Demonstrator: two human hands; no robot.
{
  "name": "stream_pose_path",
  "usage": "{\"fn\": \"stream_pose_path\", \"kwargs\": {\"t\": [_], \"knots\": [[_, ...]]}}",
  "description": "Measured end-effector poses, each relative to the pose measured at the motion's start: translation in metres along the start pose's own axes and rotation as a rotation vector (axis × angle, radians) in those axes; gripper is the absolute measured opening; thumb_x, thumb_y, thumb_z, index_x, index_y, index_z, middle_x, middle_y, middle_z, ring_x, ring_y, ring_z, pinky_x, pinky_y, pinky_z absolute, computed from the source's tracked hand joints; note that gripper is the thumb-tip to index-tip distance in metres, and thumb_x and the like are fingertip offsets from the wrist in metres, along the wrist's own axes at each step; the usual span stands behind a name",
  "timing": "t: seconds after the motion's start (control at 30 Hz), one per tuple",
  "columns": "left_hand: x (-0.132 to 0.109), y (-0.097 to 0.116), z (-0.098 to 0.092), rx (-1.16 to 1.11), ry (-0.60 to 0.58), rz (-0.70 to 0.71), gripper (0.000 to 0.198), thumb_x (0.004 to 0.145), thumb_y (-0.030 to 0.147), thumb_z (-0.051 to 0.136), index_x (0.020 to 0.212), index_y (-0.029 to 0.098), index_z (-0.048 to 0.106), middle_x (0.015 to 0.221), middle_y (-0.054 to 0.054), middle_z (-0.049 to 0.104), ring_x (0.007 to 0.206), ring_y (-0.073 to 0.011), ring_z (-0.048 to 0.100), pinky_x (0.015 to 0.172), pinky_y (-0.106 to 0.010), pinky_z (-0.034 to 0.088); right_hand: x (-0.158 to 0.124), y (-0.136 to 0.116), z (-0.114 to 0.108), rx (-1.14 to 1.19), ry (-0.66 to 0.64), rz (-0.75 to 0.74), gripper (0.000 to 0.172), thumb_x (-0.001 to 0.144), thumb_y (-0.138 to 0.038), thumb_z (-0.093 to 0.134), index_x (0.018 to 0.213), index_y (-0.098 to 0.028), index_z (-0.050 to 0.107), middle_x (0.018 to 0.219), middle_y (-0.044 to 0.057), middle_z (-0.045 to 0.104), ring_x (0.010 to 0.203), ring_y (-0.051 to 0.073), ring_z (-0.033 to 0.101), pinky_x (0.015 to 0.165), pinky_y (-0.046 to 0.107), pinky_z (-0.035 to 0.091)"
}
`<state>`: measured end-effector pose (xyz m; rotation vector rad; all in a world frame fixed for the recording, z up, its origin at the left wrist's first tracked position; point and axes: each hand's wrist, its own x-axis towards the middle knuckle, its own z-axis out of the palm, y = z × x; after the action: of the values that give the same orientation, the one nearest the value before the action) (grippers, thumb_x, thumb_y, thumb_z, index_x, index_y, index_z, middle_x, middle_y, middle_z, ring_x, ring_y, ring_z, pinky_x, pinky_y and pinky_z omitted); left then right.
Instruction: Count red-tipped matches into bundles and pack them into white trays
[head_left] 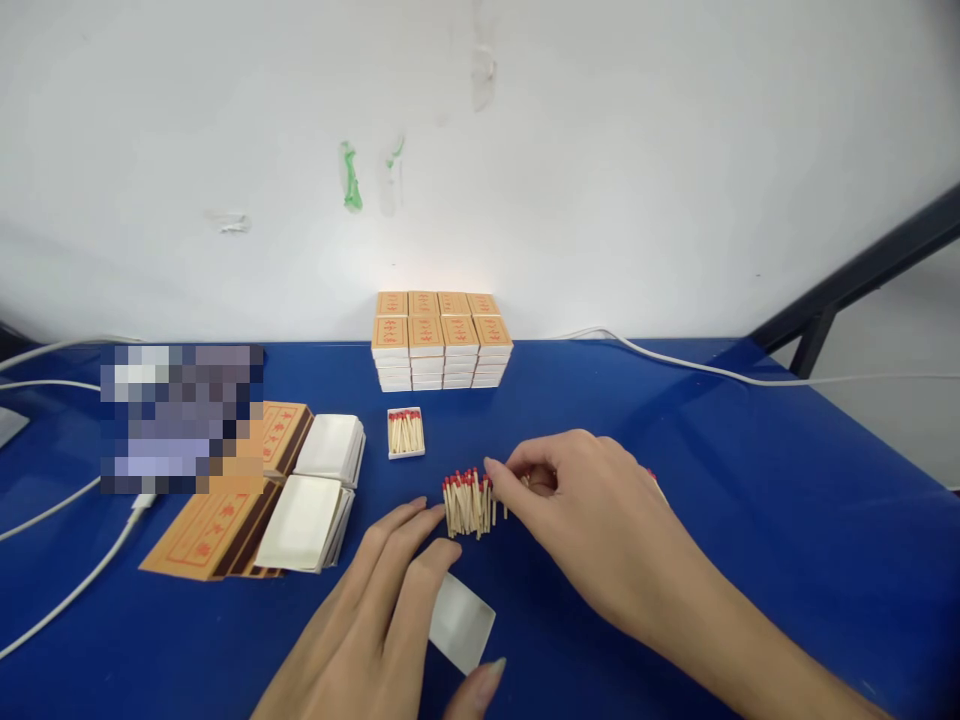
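A small bundle of red-tipped matchsticks (466, 503) lies side by side on the blue table between my hands. My right hand (592, 510) bends over the bundle's right end, its fingers closed around matchsticks there; the fingertips are partly hidden. My left hand (390, 610) has its fingers apart, with the fingertips at the bundle's left side. Under it, between fingers and thumb, a white matchbox tray (463, 622) lies partly covered. Behind the bundle sits a tray filled with matches (406, 433). A few match heads (655, 480) show past my right hand.
Closed matchboxes (442, 340) are stacked in rows against the wall. To the left lie flattened orange matchbox sleeves (206, 530) and stacked white trays (300, 520). A blurred-out device (180, 420) with white cables (75, 610) is at far left. Another cable (675, 360) runs right.
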<state>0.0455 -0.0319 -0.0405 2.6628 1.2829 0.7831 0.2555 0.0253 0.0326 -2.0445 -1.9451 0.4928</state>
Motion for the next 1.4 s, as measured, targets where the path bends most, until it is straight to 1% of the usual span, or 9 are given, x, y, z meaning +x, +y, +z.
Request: {"fn": "stream_pose_path", "kwargs": {"t": [0.1,0.2,0.27,0.5,0.6,0.7,0.87,1.07,1.4], "knots": [[-0.003,0.001,0.005,-0.018,0.009,-0.018,0.058,0.100,0.043,0.072,0.150,0.020,0.052,0.149,-0.018,0.071,0.142,-0.0375,0.067,0.109,-0.051,0.066,0.003,0.006,-0.001,0.022,0.007,-0.038,0.025,0.102,-0.031,0.060,0.089,-0.029,0.082,0.068,-0.003,0.073,0.060,0.018,0.063,0.057,0.032,0.039],[-0.005,0.000,0.008,-0.035,0.013,-0.024,0.058,0.101,0.044,0.072,0.150,0.021,0.053,0.151,-0.017,0.069,0.144,-0.0371,0.065,0.109,-0.050,0.066,0.003,0.013,0.002,-0.033,0.007,-0.119,0.036,0.101,-0.023,0.055,0.121,-0.032,0.083,0.080,-0.002,0.080,0.072,0.021,0.073,0.061,0.032,0.042],[-0.006,-0.001,0.008,-0.050,0.009,-0.023,0.057,0.102,0.043,0.071,0.151,0.020,0.052,0.152,-0.017,0.068,0.145,-0.0374,0.064,0.109,-0.051,0.066,0.002,0.015,0.004,-0.053,0.005,-0.164,0.041,0.102,-0.021,0.053,0.126,-0.034,0.082,0.087,-0.002,0.083,0.083,0.023,0.078,0.065,0.033,0.044],[-0.004,0.000,0.006,-0.076,-0.011,-0.041,0.064,0.098,0.043,0.076,0.153,0.024,0.050,0.153,-0.015,0.067,0.145,-0.0368,0.064,0.113,-0.051,0.064,-0.001,0.019,-0.001,0.079,-0.101,-0.144,0.037,0.108,-0.026,0.048,0.114,-0.038,0.083,0.107,-0.004,0.085,0.102,0.025,0.077,0.086,0.038,0.052],[-0.006,0.000,0.007,-0.074,-0.005,-0.053,0.062,0.099,0.048,0.076,0.151,0.024,0.052,0.153,-0.014,0.068,0.145,-0.0371,0.064,0.112,-0.050,0.064,-0.001,0.026,-0.010,0.120,-0.034,-0.121,0.032,0.106,-0.028,0.053,0.115,-0.036,0.083,0.100,-0.003,0.084,0.095,0.024,0.078,0.078,0.035,0.053],[-0.007,0.000,0.008,-0.067,0.001,-0.065,0.061,0.099,0.054,0.076,0.148,0.024,0.055,0.152,-0.014,0.069,0.144,-0.0369,0.065,0.110,-0.049,0.066,-0.008,0.033,-0.014,0.092,0.074,-0.108,0.022,0.102,-0.033,0.059,0.103,-0.036,0.081,0.067,-0.007,0.073,0.062,0.019,0.070,0.057,0.030,0.045],[-0.009,-0.001,0.010,-0.085,-0.014,-0.073,0.059,0.101,0.052,0.073,0.149,0.026,0.053,0.155,-0.015,0.067,0.146,-0.0395,0.065,0.110,-0.052,0.067,-0.033,0.040,0.011,-0.229,0.349,-0.191,0.016,0.097,-0.036,0.065,0.084,-0.030,0.071,0.049,-0.008,0.057,0.036,0.018,0.052,0.044,0.030,0.027],[-0.008,-0.002,0.010,-0.112,0.007,-0.079,0.050,0.104,0.052,0.068,0.147,0.029,0.055,0.155,-0.013,0.068,0.145,-0.0393,0.066,0.112,-0.053,0.066,-0.052,0.040,0.042,-0.391,0.436,-0.254,0.008,0.099,-0.030,0.065,0.099,-0.030,0.073,0.061,-0.006,0.071,0.042,0.022,0.065,0.047,0.033,0.032],[-0.007,-0.001,0.007,-0.096,-0.001,-0.076,0.051,0.102,0.049,0.069,0.146,0.027,0.056,0.154,-0.014,0.069,0.145,-0.0384,0.066,0.109,-0.052,0.067,-0.056,0.032,0.042,-0.560,0.422,-0.249,0.028,0.102,-0.020,0.053,0.080,-0.027,0.069,0.056,0.000,0.070,0.040,0.025,0.065,0.047,0.034,0.028]]}}
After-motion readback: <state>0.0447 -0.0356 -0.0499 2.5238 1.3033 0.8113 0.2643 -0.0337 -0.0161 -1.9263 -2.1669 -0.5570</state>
